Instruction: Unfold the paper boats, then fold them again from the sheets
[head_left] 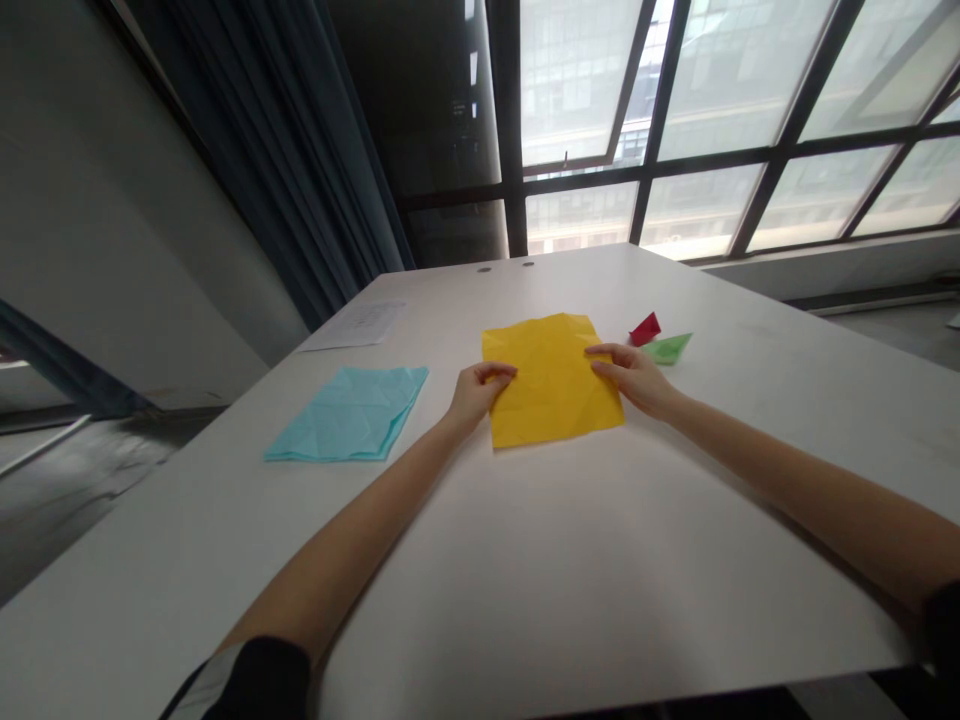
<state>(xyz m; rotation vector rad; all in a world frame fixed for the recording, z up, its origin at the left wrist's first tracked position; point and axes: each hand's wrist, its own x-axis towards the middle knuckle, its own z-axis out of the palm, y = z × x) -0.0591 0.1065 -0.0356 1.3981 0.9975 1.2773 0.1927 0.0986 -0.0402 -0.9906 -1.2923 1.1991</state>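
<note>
A creased sheet of yellow paper (553, 385) is held between my two hands, over the middle of the white table. My left hand (478, 390) pinches its left edge, thumb and fingers closed on the paper. At the opposite edge my right hand (634, 376) grips the sheet with thumb and fingertips. Just beyond my right hand lie a folded red paper piece (645, 329) and a folded green paper piece (669, 349). To the left of my left hand rests a stack of light blue paper (349, 412) with fold lines.
The white table (480, 580) spreads out in front of me. A printed white sheet (358, 325) lies near its far left edge. Two round grommets (484, 270) sit at the far end. Beyond are a dark blue curtain (277, 130) and windows (581, 90).
</note>
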